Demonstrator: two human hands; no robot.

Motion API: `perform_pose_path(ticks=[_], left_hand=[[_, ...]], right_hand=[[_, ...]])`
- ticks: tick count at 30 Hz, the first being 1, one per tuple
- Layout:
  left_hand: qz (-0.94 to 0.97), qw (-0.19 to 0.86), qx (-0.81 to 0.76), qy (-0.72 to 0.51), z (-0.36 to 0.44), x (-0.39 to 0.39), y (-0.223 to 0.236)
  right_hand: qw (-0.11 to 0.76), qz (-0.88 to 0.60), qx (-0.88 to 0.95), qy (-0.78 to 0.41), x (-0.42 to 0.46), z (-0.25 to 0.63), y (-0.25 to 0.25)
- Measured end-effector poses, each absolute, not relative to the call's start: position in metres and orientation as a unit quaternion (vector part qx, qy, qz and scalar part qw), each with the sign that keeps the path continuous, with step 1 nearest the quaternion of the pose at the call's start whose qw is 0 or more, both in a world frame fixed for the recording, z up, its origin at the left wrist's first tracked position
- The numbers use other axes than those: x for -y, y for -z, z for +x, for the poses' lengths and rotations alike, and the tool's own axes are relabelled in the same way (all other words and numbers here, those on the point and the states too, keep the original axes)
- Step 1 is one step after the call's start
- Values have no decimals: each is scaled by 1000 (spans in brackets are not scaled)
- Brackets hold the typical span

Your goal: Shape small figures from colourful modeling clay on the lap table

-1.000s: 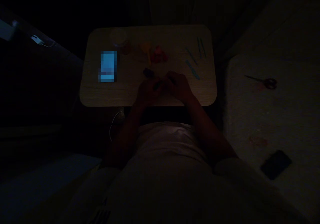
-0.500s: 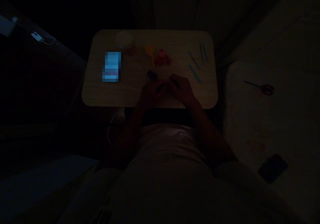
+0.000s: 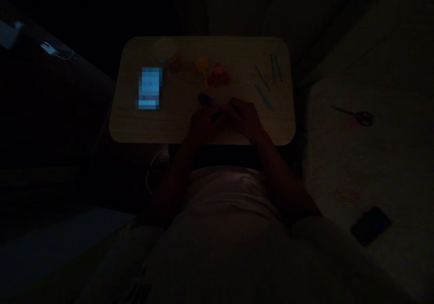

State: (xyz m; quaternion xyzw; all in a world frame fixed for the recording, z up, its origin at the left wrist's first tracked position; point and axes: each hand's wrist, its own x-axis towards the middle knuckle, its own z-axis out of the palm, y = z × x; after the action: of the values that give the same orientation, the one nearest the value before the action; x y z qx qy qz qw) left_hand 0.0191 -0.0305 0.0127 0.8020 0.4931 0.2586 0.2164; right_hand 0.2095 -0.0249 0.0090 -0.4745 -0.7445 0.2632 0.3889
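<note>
In dim light, my left hand [image 3: 204, 122] and my right hand [image 3: 242, 117] meet over the near edge of a small wooden table [image 3: 142, 130]. The fingers of both hands are curled together at the fingertips. Whatever they pinch is too dark and small to name. Just beyond my left hand lies a dark lump [image 3: 205, 98]. Farther back are a red piece made of several rounded lumps [image 3: 219, 74] and an orange piece with a round head and a thin handle [image 3: 202, 66].
At the table's left are a lit, blurred screen [image 3: 149, 88] and a clear-lidded tub [image 3: 167, 53] beside a reddish one [image 3: 175, 64]. Blue-green sticks [image 3: 262, 78] and a flat blue-green tool [image 3: 263, 97] lie right. Scissors [image 3: 361, 117] and a dark flat object [image 3: 370, 225] rest on the pale surface beside the table.
The view has shifted slightly, so the table sits a little higher in it. My hands stay together with curled fingers, in nearly the same place.
</note>
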Motion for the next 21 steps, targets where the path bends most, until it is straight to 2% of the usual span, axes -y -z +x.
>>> perform_pose_path(ticks=[21], left_hand=[[800,218,-498,-252,20,32,-14]], right_hand=[[381,-481,743,-267,26,209,-13]])
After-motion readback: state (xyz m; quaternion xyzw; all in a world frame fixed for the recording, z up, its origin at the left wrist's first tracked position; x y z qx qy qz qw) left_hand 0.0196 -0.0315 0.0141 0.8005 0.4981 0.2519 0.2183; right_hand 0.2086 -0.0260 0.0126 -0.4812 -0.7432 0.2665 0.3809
